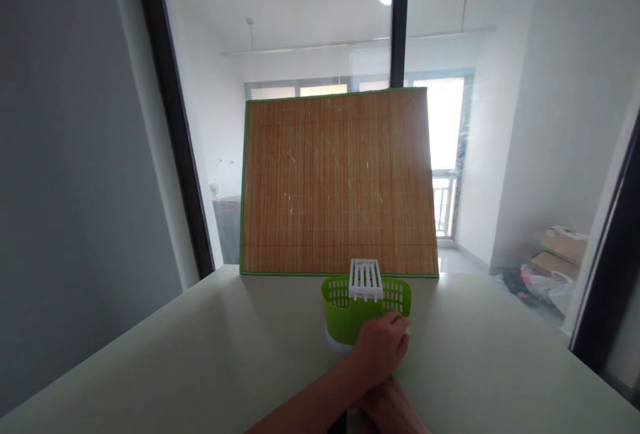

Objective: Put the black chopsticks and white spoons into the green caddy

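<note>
A green plastic basket with slotted walls stands on the table, on a white base. Across its middle, at rim height, rests a white slatted plastic piece with short pegs along its front edge. My left hand is closed at the basket's front right side. Its fingers are curled, and a small pale bit shows beside the fingertips, too little to name. My right arm crosses beneath the left wrist. Of my right hand only the wrist end shows; its fingers are hidden behind the left hand and arm.
The pale table top spreads around the basket. Behind it a bamboo mat with a green border leans upright against a glass partition with dark frames. Beyond the glass on the right lie cardboard boxes and bags.
</note>
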`<state>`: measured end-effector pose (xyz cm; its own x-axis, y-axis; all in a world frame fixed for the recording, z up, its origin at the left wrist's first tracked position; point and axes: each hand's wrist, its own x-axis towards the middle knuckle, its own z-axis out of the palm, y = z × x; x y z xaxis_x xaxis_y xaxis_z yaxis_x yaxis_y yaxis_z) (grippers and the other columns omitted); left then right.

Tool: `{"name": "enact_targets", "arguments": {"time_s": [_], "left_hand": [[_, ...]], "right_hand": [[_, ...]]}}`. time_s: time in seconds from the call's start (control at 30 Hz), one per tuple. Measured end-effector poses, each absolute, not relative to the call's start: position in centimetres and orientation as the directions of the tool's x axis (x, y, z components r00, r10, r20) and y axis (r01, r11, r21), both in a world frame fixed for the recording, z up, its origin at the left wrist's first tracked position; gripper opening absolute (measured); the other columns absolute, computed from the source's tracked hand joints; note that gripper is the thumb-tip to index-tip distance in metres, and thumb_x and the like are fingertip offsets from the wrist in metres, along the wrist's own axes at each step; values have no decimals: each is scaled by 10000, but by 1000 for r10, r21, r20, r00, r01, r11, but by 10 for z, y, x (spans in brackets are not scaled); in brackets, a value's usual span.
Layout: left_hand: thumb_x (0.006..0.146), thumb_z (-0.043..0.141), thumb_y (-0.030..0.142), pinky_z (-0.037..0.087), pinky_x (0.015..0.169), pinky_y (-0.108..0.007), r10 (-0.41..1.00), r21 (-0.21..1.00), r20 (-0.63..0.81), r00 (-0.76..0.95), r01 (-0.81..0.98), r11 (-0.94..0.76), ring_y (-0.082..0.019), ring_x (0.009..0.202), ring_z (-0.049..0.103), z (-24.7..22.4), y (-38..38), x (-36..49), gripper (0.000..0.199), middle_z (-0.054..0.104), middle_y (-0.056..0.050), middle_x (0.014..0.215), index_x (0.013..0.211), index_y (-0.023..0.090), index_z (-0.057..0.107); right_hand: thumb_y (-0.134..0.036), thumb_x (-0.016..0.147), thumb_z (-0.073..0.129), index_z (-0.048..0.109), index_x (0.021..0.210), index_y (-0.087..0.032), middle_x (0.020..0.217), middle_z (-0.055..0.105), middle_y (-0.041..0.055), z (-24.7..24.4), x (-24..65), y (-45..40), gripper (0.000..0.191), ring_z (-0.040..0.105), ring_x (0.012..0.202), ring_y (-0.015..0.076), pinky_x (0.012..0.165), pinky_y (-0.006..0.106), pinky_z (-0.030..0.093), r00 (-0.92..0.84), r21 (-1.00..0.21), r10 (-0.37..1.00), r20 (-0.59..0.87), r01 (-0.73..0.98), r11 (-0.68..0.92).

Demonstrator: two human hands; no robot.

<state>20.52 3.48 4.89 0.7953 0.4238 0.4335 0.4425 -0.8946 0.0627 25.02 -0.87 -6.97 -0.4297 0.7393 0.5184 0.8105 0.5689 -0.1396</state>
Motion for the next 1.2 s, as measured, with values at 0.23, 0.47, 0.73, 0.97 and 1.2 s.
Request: {"name": "enact_targets", "arguments": {"time_s": [0.23,0.47,0.73,0.97,1.2], "left_hand": [[820,494,206,424,708,-214,721,436,382,579,575,-693,-128,798,577,20,6,91,188,629,21,884,959,255,611],[750,560,275,387,697,-237,889,426,69,453,792,-437,-144,778,551,-11,-13,15,121,623,12,853,854,222,592],[681,647,493,395,728,-279,863,353,-41,504,815,-459,-206,862,545,-16,-23,29,317,604,-19,915,841,222,608],[676,679,389,395,723,-271,867,348,-26,497,818,-458,-194,881,548,-13,-19,25,254,594,2,956,864,242,591],[734,632,357,394,730,-274,874,338,7,487,821,-460,-195,902,545,-10,-20,24,191,594,-1,976,879,243,579]], "right_hand": [[-235,668,614,636,921,-239,876,669,26,-59,252,-17,254,566,827,227,776,352,401,-462,-81,679,570,791,606],[-254,802,578,599,1061,-261,933,641,20,-10,243,-43,260,525,885,214,802,352,374,-551,-144,758,349,768,624],[-296,832,554,610,1049,-282,995,607,43,-10,243,-47,224,507,934,241,842,416,347,-550,-104,785,286,796,596],[-292,832,570,608,1015,-307,941,594,20,-9,249,-49,188,490,910,222,829,389,345,-477,-191,820,316,815,547],[-271,839,568,596,1004,-290,921,580,18,-8,251,-50,169,474,899,214,827,371,335,-450,-224,815,364,807,546]]}}
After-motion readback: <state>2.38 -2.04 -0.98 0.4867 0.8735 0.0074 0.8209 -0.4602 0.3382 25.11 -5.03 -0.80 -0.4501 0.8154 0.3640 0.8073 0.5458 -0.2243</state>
